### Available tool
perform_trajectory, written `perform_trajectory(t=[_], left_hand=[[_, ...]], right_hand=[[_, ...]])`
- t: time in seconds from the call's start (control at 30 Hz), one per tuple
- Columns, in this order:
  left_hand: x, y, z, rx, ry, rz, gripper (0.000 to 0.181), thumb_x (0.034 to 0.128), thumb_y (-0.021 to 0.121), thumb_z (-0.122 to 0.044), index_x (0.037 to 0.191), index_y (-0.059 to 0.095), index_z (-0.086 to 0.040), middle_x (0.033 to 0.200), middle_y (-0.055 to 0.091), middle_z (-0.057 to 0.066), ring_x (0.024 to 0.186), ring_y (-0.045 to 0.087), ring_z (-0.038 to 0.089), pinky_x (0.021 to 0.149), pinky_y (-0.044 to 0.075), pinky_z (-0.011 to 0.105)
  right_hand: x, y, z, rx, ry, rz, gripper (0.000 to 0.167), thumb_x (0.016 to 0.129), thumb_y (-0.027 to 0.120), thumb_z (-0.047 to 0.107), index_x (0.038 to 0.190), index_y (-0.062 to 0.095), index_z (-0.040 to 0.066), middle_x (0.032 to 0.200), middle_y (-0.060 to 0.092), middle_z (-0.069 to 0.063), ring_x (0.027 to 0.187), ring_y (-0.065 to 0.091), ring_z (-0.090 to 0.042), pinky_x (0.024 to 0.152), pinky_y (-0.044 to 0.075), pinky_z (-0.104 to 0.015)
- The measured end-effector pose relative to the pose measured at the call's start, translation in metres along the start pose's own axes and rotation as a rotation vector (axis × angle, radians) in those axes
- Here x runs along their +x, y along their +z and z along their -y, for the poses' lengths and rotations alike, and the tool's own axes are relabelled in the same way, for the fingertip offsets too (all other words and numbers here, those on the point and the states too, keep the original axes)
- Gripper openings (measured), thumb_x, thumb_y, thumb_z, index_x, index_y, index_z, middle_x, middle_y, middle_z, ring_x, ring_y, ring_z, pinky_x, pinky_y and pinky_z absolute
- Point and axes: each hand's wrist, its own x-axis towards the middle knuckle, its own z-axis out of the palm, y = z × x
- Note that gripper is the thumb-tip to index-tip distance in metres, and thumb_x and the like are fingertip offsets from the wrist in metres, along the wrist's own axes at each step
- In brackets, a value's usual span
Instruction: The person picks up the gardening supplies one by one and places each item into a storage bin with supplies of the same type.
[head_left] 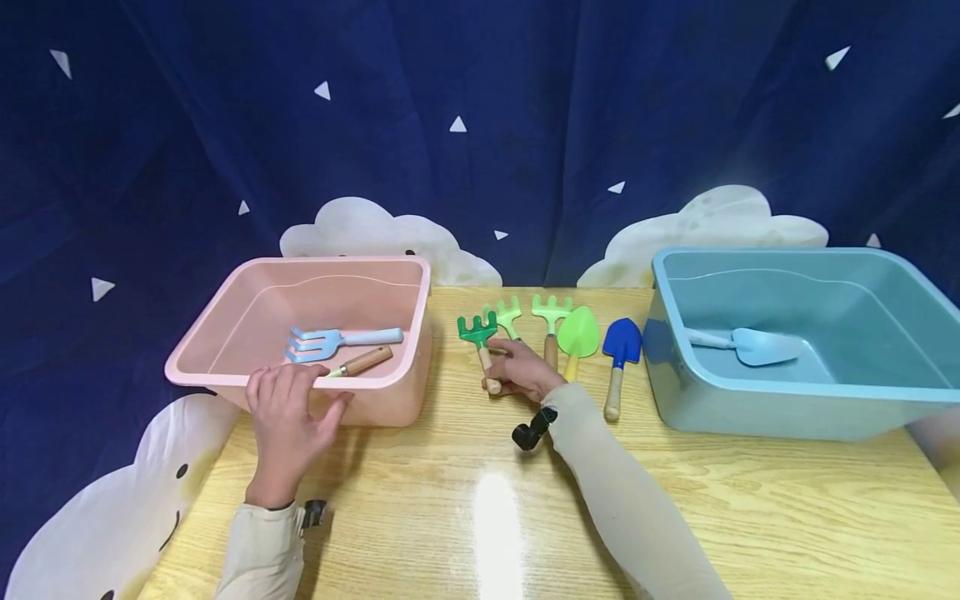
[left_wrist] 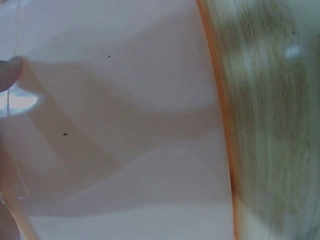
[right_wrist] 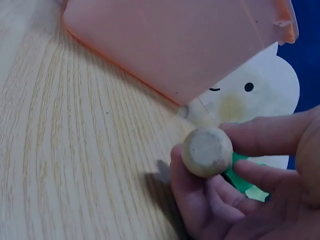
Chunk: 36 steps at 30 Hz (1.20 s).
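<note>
My right hand (head_left: 525, 371) pinches the wooden handle of a dark green toy hand rake (head_left: 477, 333) at the middle of the table. In the right wrist view the round butt of that handle (right_wrist: 206, 151) points toward the camera, between thumb and fingers. On the left, my left hand (head_left: 288, 417) grips the near rim of the pink bin (head_left: 382, 404), fingers over the edge and thumb outside. Inside this bin lie a light blue hand fork (head_left: 318, 344) and a wooden-handled tool (head_left: 367, 361), whose head is hidden by the rim and hand.
Right of the rake lie two light green rakes (head_left: 508, 313), a lime green shovel (head_left: 578, 333) and a blue shovel (head_left: 622, 342). A blue bin (head_left: 787, 412) at the right holds a light blue trowel (head_left: 765, 347). A dark blue curtain (head_left: 480, 67) hangs behind the table.
</note>
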Motion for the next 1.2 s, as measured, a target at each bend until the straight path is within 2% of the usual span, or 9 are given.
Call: perform_trajectory(t=[0.33,0.57,1.2], left_hand=[[-0.0009,0.0002,0.0011,0.001,0.001,-0.001,0.044,0.0743,0.070,-0.035,0.101,0.064,0.000,0.089,0.061,0.017,0.091,0.048,0.041,0.098,0.027,0.059],[-0.0007,0.0003,0.0009,0.001,-0.004,-0.001,0.044,0.0743,0.070,-0.035,0.101,0.064,0.000,0.088,0.060,0.017,0.090,0.048,0.041,0.099,0.026,0.059],[-0.0007,0.0012,0.0012,0.006,-0.005,-0.001,0.044,0.0749,0.068,-0.036,0.101,0.065,-0.001,0.088,0.059,0.017,0.091,0.048,0.041,0.098,0.027,0.059]], right_hand=[[-0.0027,-0.0047,-0.0002,-0.034,0.006,0.048,0.072,0.092,0.056,-0.001,0.156,0.027,0.009,0.145,0.047,-0.026,0.087,0.065,-0.013,0.073,0.057,-0.027],[-0.0033,-0.0037,0.0032,-0.029,0.053,0.033,0.072,0.090,0.059,-0.002,0.155,0.031,0.012,0.143,0.048,-0.022,0.089,0.063,-0.015,0.071,0.057,-0.027],[0.0000,-0.0064,0.0024,-0.057,0.040,0.044,0.074,0.090,0.060,-0.004,0.156,0.029,0.010,0.145,0.049,-0.024,0.092,0.067,-0.017,0.073,0.059,-0.030]])
